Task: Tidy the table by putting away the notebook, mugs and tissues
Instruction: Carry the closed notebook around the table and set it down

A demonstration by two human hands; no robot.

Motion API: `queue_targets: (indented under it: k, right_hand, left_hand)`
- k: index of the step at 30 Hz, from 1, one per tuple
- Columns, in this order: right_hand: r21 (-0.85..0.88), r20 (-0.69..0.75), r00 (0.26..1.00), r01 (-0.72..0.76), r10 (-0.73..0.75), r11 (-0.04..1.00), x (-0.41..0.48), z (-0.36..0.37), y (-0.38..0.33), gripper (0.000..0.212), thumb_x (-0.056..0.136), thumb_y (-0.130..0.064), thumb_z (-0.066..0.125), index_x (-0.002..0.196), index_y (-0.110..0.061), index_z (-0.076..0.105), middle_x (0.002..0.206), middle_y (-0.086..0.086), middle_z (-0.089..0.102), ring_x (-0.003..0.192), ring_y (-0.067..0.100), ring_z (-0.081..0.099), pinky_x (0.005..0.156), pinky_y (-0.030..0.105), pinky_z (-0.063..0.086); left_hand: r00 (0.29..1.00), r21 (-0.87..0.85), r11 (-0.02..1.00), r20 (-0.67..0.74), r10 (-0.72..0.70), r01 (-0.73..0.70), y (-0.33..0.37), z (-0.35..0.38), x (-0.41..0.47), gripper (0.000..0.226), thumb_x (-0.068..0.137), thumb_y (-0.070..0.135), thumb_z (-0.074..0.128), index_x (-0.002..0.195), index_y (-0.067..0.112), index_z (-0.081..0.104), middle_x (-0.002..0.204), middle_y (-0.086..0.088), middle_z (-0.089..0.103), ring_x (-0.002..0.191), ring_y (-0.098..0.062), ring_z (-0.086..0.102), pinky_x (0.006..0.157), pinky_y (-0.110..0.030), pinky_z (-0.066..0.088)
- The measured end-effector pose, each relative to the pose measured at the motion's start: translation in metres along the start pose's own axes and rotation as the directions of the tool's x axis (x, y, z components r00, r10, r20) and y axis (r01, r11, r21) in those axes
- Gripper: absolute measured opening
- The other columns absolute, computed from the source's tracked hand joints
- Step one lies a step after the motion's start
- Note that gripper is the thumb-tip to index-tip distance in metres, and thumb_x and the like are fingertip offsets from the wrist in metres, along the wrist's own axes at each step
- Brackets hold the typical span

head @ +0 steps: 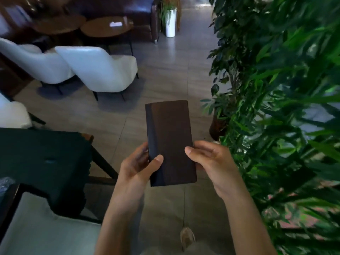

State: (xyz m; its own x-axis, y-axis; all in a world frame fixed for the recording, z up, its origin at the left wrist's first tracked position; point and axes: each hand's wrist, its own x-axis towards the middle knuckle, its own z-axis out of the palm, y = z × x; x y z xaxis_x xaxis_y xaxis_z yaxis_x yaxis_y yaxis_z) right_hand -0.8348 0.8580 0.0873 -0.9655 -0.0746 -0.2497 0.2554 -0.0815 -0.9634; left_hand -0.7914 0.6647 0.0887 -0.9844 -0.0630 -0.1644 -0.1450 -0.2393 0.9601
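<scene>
A closed dark brown notebook [170, 137] with a darker spine strip along its left side is held upright over the tiled floor, in the middle of the view. My left hand [139, 166] grips its lower left edge, thumb lying on the cover. My right hand [209, 159] holds the lower right edge, thumb tip on the cover. No mugs or tissues are in sight.
A dark green chair [46, 159] and a pale table edge [42, 234] sit at lower left. White armchairs [99, 69] and round wooden tables [106, 26] stand farther back. Dense green plants [279, 107] fill the right side. A tiled aisle [165, 70] runs ahead, ending at a white planter [170, 23].
</scene>
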Motion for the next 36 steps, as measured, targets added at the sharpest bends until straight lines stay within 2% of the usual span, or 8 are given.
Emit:
queue_targets:
  k: [3,9,12,18,23,28,31,36]
  right_hand:
    - [-0.006,0.052,0.999,-0.015,0.015,1.0,0.03,0.004,-0.007,0.017,0.093,-0.012,0.075,0.109,-0.008,0.08,0.102,0.006,0.083,0.099,0.021,0.079,0.085,0.037,0.064]
    - [-0.024,0.198,0.977,-0.081,0.084,0.996,0.088,0.052,-0.012,0.014,0.094,-0.006,0.071,0.105,-0.009,0.08,0.097,0.006,0.084,0.094,0.021,0.08,0.078,0.029,0.065]
    - [-0.034,0.241,0.964,-0.105,0.11,0.994,0.118,0.086,-0.011,0.015,0.094,-0.003,0.071,0.097,-0.015,0.08,0.091,0.002,0.084,0.086,0.013,0.081,0.068,0.021,0.062]
    - [-0.122,0.33,0.94,-0.054,0.092,0.991,0.186,0.18,-0.02,0.015,0.095,-0.005,0.07,0.1,-0.015,0.08,0.093,0.001,0.084,0.086,0.01,0.08,0.068,0.017,0.059]
    - [-0.173,0.435,0.898,0.009,0.068,0.985,0.233,0.277,-0.031,0.014,0.096,-0.007,0.069,0.101,-0.014,0.08,0.093,0.002,0.084,0.085,0.011,0.08,0.066,0.02,0.058]
    - [-0.2,0.552,0.83,0.032,0.085,0.979,0.259,0.362,-0.028,0.021,0.096,-0.009,0.07,0.115,-0.007,0.078,0.103,0.006,0.083,0.098,0.02,0.079,0.08,0.03,0.063]
    - [-0.244,0.619,0.777,0.058,0.109,0.968,0.27,0.402,-0.023,0.022,0.095,-0.008,0.07,0.116,-0.005,0.077,0.104,0.004,0.083,0.1,0.018,0.079,0.084,0.027,0.063]
    - [-0.357,0.759,0.618,0.132,0.205,0.925,0.291,0.455,-0.005,0.022,0.098,-0.009,0.068,0.116,-0.02,0.076,0.11,-0.004,0.082,0.107,0.011,0.076,0.089,0.024,0.061]
  left_hand:
    - [0.999,-0.018,1.0,-0.032,0.001,-0.001,0.005,-0.001,0.02,0.042,0.098,0.003,0.061,0.138,0.013,0.064,0.124,-0.009,0.079,0.114,-0.025,0.075,0.085,-0.026,0.062]
    - [0.977,-0.035,0.999,-0.212,-0.017,0.01,0.012,-0.04,0.055,0.042,0.094,0.009,0.065,0.135,0.015,0.067,0.122,-0.01,0.079,0.113,-0.027,0.076,0.086,-0.029,0.062]
    - [0.958,-0.04,0.999,-0.286,-0.024,0.013,0.016,-0.07,0.076,0.039,0.095,0.007,0.065,0.133,0.015,0.068,0.118,-0.008,0.081,0.11,-0.024,0.077,0.082,-0.025,0.062]
    - [0.939,-0.054,0.997,-0.344,0.026,-0.047,0.038,-0.152,0.125,0.042,0.096,0.007,0.065,0.138,0.015,0.064,0.122,-0.009,0.079,0.112,-0.024,0.076,0.085,-0.026,0.062]
    - [0.896,-0.062,0.992,-0.439,0.072,-0.11,0.07,-0.232,0.15,0.044,0.098,0.008,0.066,0.142,0.012,0.061,0.125,-0.01,0.078,0.116,-0.028,0.075,0.094,-0.038,0.062]
    - [0.819,-0.06,0.986,-0.566,0.093,-0.153,0.09,-0.296,0.153,0.043,0.097,0.009,0.067,0.138,0.017,0.064,0.119,-0.009,0.08,0.109,-0.024,0.077,0.087,-0.031,0.063]
    - [0.748,-0.097,0.982,-0.661,0.058,-0.162,0.087,-0.322,0.149,0.043,0.095,0.01,0.069,0.138,0.017,0.065,0.117,-0.009,0.081,0.109,-0.023,0.078,0.088,-0.032,0.063]
    - [0.606,-0.148,0.977,-0.795,-0.026,-0.151,0.076,-0.355,0.146,0.041,0.096,0.012,0.071,0.135,0.021,0.066,0.107,-0.006,0.083,0.101,-0.021,0.08,0.085,-0.035,0.064]
